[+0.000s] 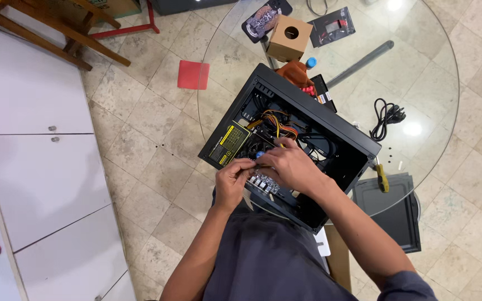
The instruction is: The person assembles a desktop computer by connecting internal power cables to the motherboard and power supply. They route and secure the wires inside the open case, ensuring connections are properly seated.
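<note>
Nearest the body, the left hand (232, 179) pinches the near edge of a circuit board (263, 181) with silvery rear ports, its grip closed on the board's corner. Just beside it, the right hand (291, 165) lies over the board's far side with fingers curled down; how firm its grip is cannot be told, since the fingertips are hidden. The board sits at the near, open side of a black computer case (302, 150) lying on a round glass counter (442, 72). Doing this well seems to call for holding the board by its edges, level, and clear of the orange and yellow cables (277, 120). Left of them is the power supply (229, 144). Farther off lie a yellow-handled screwdriver (382, 178), a coiled black cord (386, 117) and a cardboard box (289, 37).
</note>
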